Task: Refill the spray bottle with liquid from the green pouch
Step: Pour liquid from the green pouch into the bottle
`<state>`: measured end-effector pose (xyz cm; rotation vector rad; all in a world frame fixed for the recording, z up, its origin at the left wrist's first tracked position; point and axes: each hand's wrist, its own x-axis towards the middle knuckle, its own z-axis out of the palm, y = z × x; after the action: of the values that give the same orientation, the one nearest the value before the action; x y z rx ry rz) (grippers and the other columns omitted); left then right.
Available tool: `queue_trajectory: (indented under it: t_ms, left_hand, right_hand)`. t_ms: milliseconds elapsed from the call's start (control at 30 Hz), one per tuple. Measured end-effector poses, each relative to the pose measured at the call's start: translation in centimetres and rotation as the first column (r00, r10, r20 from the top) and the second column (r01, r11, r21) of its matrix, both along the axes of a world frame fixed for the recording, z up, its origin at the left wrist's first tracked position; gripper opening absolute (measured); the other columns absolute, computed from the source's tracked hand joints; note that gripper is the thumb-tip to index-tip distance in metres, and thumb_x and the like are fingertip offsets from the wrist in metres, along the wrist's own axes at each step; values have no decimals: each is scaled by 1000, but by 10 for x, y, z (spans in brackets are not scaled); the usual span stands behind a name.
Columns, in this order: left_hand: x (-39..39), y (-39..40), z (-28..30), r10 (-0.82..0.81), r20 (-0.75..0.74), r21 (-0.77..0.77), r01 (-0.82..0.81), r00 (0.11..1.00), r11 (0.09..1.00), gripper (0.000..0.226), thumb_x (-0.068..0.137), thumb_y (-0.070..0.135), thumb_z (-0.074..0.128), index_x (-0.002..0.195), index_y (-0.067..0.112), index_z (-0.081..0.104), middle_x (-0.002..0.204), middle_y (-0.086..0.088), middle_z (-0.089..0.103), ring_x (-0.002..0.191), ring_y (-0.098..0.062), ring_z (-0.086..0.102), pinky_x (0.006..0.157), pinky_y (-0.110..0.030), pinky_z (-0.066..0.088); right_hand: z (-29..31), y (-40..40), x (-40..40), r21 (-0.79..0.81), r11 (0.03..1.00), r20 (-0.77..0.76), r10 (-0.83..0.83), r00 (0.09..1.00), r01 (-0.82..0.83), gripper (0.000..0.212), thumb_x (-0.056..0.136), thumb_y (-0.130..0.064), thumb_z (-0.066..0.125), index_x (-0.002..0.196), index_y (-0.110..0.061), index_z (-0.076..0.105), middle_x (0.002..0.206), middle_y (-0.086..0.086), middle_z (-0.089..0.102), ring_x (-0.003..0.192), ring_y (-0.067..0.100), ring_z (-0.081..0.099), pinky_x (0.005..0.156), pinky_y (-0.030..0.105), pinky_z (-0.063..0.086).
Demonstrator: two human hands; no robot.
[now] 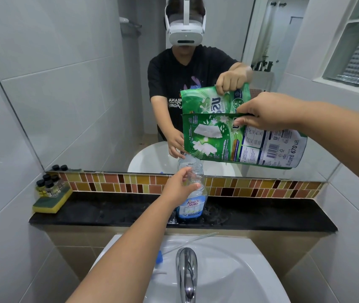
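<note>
Home bathroom, white basin (250, 278) w/ chrome tap (187, 272), wall mirror (69, 88), tiled walls, black ledge (108, 212)

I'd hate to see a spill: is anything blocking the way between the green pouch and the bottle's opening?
Nothing visible. The spray bottle has no cap on; the green pouch hangs just above its open neck, and the left hand grips lower down.

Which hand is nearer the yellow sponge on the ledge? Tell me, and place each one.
Left. The left hand grips the spray bottle mid-ledge, to the right of the yellow sponge. The right hand holds the green pouch higher up and farther right.
</note>
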<state>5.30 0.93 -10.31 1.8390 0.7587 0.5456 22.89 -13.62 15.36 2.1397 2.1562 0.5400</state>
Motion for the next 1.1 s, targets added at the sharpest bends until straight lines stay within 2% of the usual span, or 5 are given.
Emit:
queue_trajectory:
  t_ms: [300, 667, 933, 1100]
  left_hand:
    - [1, 1, 0, 0, 6, -15, 0, 1000, 1000, 66, 82, 35, 75, 140, 32, 44, 133, 9, 54, 116, -9, 47, 85, -29, 40]
    - [1, 2, -2, 5, 3, -6, -5, 1000, 1000, 67, 82, 36, 75, 141, 32, 43, 133, 10, 53, 114, -7, 47, 79, -26, 40]
    - [2, 3, -3, 3, -5, 1, -3, 1000, 1000, 66, 82, 36, 75, 140, 32, 43, 134, 9, 54, 111, -6, 47, 80, -26, 39]
    - [1, 4, -3, 3, 1, -9, -3, 1000, 1000, 66, 82, 35, 75, 140, 32, 43, 134, 9, 54, 115, -8, 48, 78, -25, 39]
  right_hand:
    - [-1, 0, 1, 3, 1000, -6, 6, 1000, -6, 36, 92, -47, 52, 66, -21, 49, 55, -4, 54, 49, 9, 49, 45, 24, 28]
    - [-2, 0, 5, 15, 1000, -4, 20, 1000, -20, 36, 91, -48, 51, 71, -19, 55, 57, -4, 56, 51, 10, 51, 45, 26, 31]
    - [0, 1, 3, 16, 1000, -20, 15, 1000, -15, 36, 90, -50, 49, 62, -29, 41, 54, -8, 51, 51, 10, 49, 48, 27, 31]
    - [0, 2, 5, 22, 1000, -5, 22, 1000, -22, 35, 91, -51, 49, 71, -22, 54, 57, -4, 56, 53, 12, 52, 47, 27, 34]
